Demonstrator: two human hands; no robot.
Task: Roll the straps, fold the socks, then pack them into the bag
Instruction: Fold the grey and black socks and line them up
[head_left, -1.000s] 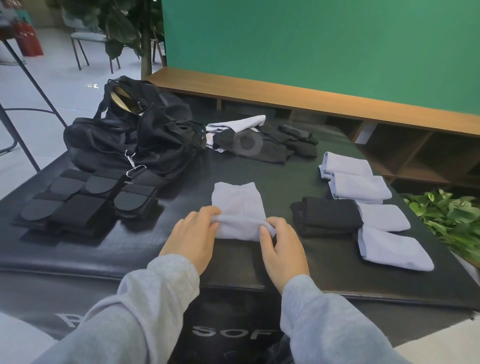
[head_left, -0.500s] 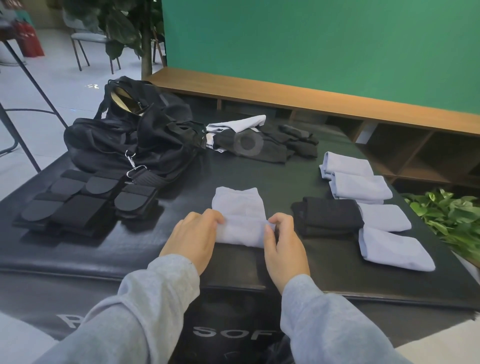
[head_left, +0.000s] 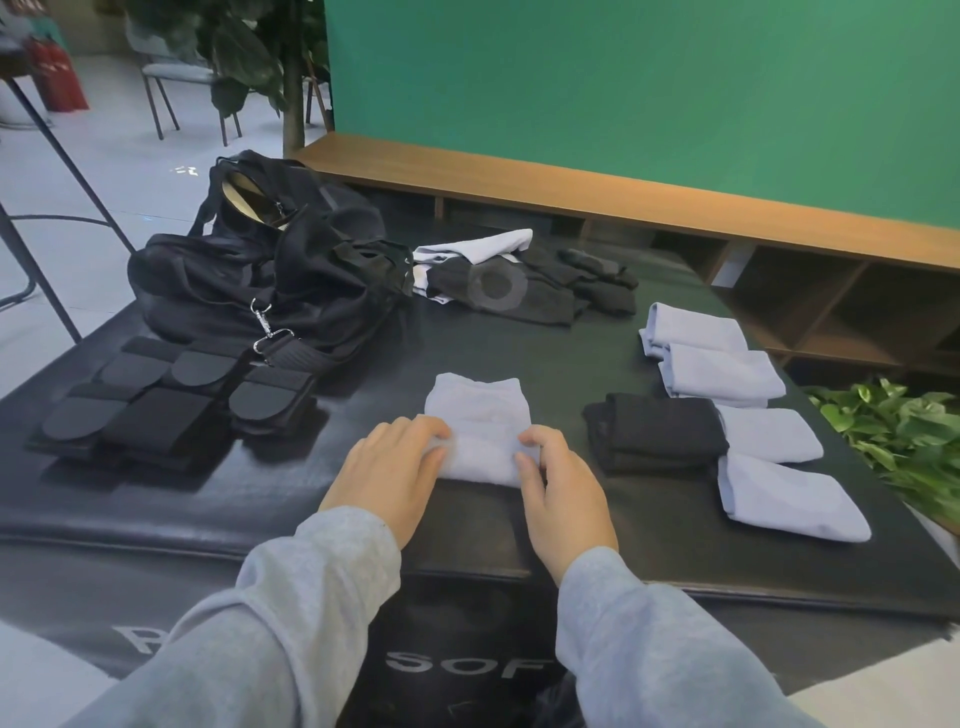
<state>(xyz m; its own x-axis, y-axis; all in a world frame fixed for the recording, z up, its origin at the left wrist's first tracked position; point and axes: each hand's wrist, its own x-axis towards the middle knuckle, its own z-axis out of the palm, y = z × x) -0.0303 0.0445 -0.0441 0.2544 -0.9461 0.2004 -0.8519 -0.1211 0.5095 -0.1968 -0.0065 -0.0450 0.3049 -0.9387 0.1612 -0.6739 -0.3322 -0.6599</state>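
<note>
sock: pale blue fabric sock, part-folded, near tabletop's front edge
fingers: left hand and right hand pinch its sides
change: fold rolled further up

Pale lilac-blue sock; four folded socks same pale blue. One folded sock black. Bag black, tan lining. Rolled straps black. Mat black. Sleeves light grey. Wall green.
</note>
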